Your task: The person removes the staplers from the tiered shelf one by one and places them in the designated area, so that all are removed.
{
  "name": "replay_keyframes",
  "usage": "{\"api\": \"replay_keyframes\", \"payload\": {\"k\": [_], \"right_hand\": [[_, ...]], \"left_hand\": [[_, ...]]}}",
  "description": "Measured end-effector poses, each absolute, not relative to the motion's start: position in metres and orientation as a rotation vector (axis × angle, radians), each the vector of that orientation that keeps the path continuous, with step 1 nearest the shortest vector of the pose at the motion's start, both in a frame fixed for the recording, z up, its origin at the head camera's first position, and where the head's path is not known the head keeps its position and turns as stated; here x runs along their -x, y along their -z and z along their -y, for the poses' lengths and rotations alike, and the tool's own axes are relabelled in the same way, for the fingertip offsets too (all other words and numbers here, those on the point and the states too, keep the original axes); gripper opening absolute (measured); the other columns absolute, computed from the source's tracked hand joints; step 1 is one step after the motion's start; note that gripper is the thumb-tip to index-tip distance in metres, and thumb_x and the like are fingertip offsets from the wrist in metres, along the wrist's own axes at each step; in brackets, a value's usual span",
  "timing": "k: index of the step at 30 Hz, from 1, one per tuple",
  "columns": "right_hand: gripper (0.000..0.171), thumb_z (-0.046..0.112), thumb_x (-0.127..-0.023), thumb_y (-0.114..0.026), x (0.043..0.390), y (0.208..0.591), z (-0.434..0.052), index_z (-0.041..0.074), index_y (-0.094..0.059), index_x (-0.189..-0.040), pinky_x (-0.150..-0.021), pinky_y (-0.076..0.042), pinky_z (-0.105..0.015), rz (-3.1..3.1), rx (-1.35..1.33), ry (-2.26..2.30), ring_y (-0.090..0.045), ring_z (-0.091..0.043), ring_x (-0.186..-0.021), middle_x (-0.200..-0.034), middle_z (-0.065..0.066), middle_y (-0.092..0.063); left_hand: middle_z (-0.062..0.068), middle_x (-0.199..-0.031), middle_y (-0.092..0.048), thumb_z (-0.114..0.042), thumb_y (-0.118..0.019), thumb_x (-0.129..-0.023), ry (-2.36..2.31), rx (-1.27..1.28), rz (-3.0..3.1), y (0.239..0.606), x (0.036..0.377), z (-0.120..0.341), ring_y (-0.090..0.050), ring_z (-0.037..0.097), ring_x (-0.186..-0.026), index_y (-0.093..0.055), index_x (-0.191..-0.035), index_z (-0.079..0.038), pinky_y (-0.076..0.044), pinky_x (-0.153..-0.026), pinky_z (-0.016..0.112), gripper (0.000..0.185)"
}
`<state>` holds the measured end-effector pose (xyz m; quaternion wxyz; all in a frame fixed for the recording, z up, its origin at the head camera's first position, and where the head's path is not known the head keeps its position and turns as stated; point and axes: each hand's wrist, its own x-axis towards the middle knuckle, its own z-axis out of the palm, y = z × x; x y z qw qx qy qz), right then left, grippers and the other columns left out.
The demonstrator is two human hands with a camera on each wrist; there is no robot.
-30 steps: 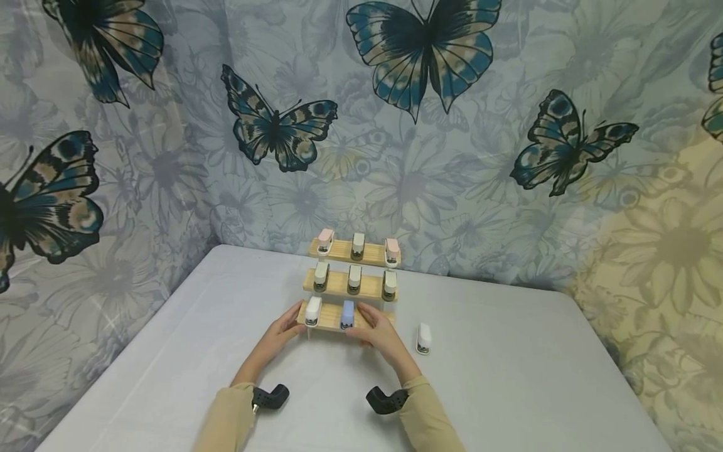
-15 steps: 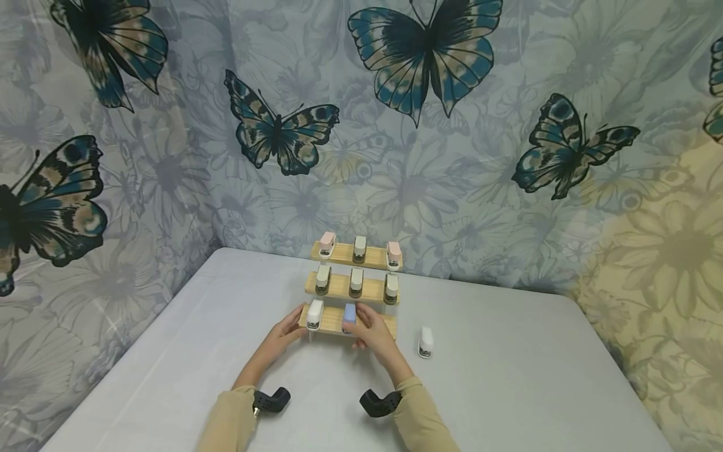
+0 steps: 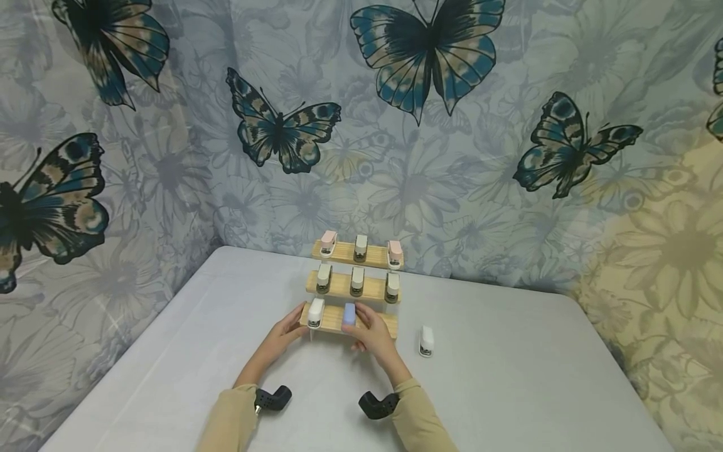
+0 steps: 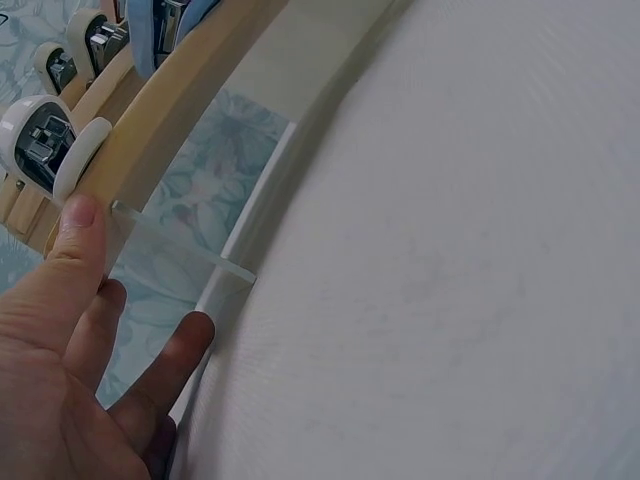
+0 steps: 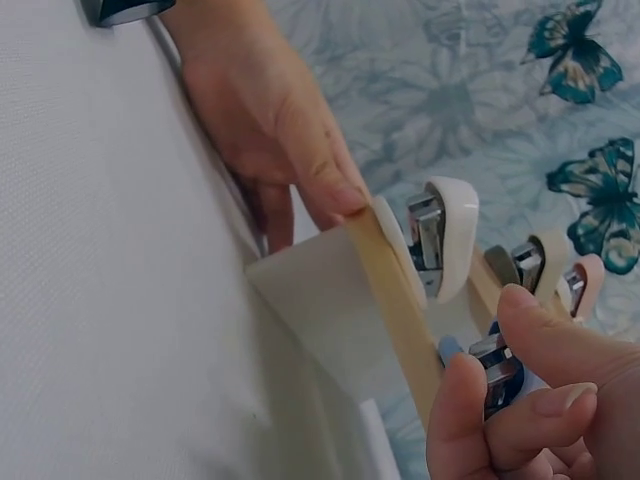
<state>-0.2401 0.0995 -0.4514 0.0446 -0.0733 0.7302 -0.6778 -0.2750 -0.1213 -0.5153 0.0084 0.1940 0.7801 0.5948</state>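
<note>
Butterfly backdrop, left hand grips shelf end, right hand pinches blue stapler, loose white stapler right of shelf, head view only

You have nine staplers, three wooden shelves, two hands, two black wrist devices, one table; printed butterflies probably six, some cropped.

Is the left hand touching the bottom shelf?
Touching: the right wrist view shows the left hand, thumb against the end of the bottom shelf.
</note>
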Motion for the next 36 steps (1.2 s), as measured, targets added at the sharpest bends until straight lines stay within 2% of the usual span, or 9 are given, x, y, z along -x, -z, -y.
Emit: {"api": "replay_keyframes", "payload": {"k": [4, 8, 14, 20, 24, 27, 31, 34, 36], "right_hand": [[0.067, 0.023, -0.064, -0.065, 0.238, 0.45, -0.099, 0.006, -0.032, -0.12, -0.032, -0.038, -0.022, -2.258, 0.215, 2.069, -0.047, -0.016, -0.038, -0.119, -0.015, -0.032], [0.065, 0.025, -0.065, -0.064, 0.238, 0.458, -0.102, 0.007, -0.033, -0.12, -0.031, -0.039, -0.032, -2.32, 0.236, 2.05, -0.049, -0.019, -0.04, -0.119, -0.015, -0.033], [0.065, 0.038, -0.062, -0.063, 0.256, 0.5, -0.113, 0.022, -0.034, -0.118, -0.034, -0.042, -0.031, -2.419, 0.226, 2.003, -0.051, -0.019, -0.044, -0.119, -0.004, -0.035], [0.065, 0.032, -0.061, -0.065, 0.26, 0.515, -0.127, 0.02, -0.036, -0.118, -0.035, -0.043, -0.031, -2.389, 0.248, 2.074, -0.05, -0.022, -0.045, -0.117, -0.004, -0.037], [0.065, 0.031, -0.063, -0.064, 0.247, 0.498, -0.134, 0.017, -0.034, -0.12, -0.029, -0.037, -0.032, -2.405, 0.262, 2.042, -0.049, -0.02, -0.041, -0.118, -0.005, -0.037], [0.064, 0.027, -0.066, -0.063, 0.242, 0.491, -0.138, 0.015, -0.032, -0.12, -0.029, -0.036, -0.034, -2.371, 0.259, 2.059, -0.049, -0.02, -0.042, -0.119, -0.008, -0.036], [0.06, 0.027, -0.065, -0.064, 0.25, 0.508, -0.15, 0.023, -0.035, -0.117, -0.034, -0.041, -0.031, -2.332, 0.222, 2.114, -0.046, -0.019, -0.041, -0.117, -0.003, -0.037], [0.058, 0.03, -0.061, -0.066, 0.255, 0.515, -0.16, 0.029, -0.04, -0.112, -0.033, -0.041, -0.028, -2.36, 0.178, 2.114, -0.044, -0.016, -0.04, -0.114, 0.002, -0.04], [0.057, 0.029, -0.061, -0.066, 0.254, 0.514, -0.166, 0.027, -0.041, -0.112, -0.032, -0.04, -0.028, -2.364, 0.193, 2.124, -0.043, -0.016, -0.039, -0.115, 0.0, -0.039]], "left_hand": [[-0.005, -0.126, -0.023, -0.03, -0.05, -0.076, -1.867, -0.64, -2.438, 0.515, 0.275, 0.121, -0.025, 0.012, -0.11, -0.024, -0.125, -0.018, -0.028, -0.086, 0.03, 0.056], [-0.004, -0.126, -0.022, -0.03, -0.05, -0.076, -1.856, -0.651, -2.442, 0.517, 0.275, 0.121, -0.023, 0.012, -0.111, -0.024, -0.125, -0.017, -0.027, -0.087, 0.03, 0.057], [-0.005, -0.125, -0.024, -0.031, -0.05, -0.075, -1.853, -0.6, -2.449, 0.513, 0.272, 0.12, -0.023, 0.01, -0.111, -0.024, -0.125, -0.016, -0.025, -0.088, 0.03, 0.058], [0.001, -0.126, -0.023, -0.027, -0.05, -0.077, -1.869, -0.626, -2.431, 0.497, 0.262, 0.116, -0.024, 0.015, -0.111, -0.023, -0.124, -0.008, -0.026, -0.087, 0.033, 0.058], [-0.001, -0.125, -0.023, -0.027, -0.05, -0.077, -1.876, -0.645, -2.413, 0.498, 0.264, 0.116, -0.026, 0.014, -0.11, -0.023, -0.125, -0.009, -0.028, -0.086, 0.03, 0.058], [-0.004, -0.125, -0.024, -0.029, -0.05, -0.076, -1.879, -0.638, -2.42, 0.506, 0.269, 0.119, -0.028, 0.013, -0.109, -0.024, -0.125, -0.015, -0.029, -0.085, 0.029, 0.057], [-0.007, -0.124, -0.025, -0.031, -0.051, -0.075, -1.875, -0.621, -2.443, 0.514, 0.273, 0.12, -0.028, 0.011, -0.108, -0.026, -0.123, -0.021, -0.03, -0.085, 0.029, 0.056], [-0.005, -0.124, -0.025, -0.031, -0.051, -0.075, -1.871, -0.608, -2.438, 0.51, 0.27, 0.119, -0.029, 0.014, -0.108, -0.026, -0.124, -0.019, -0.031, -0.084, 0.03, 0.057], [-0.003, -0.125, -0.024, -0.03, -0.051, -0.075, -1.87, -0.6, -2.429, 0.503, 0.266, 0.117, -0.029, 0.016, -0.108, -0.025, -0.124, -0.016, -0.03, -0.084, 0.032, 0.057]]}}
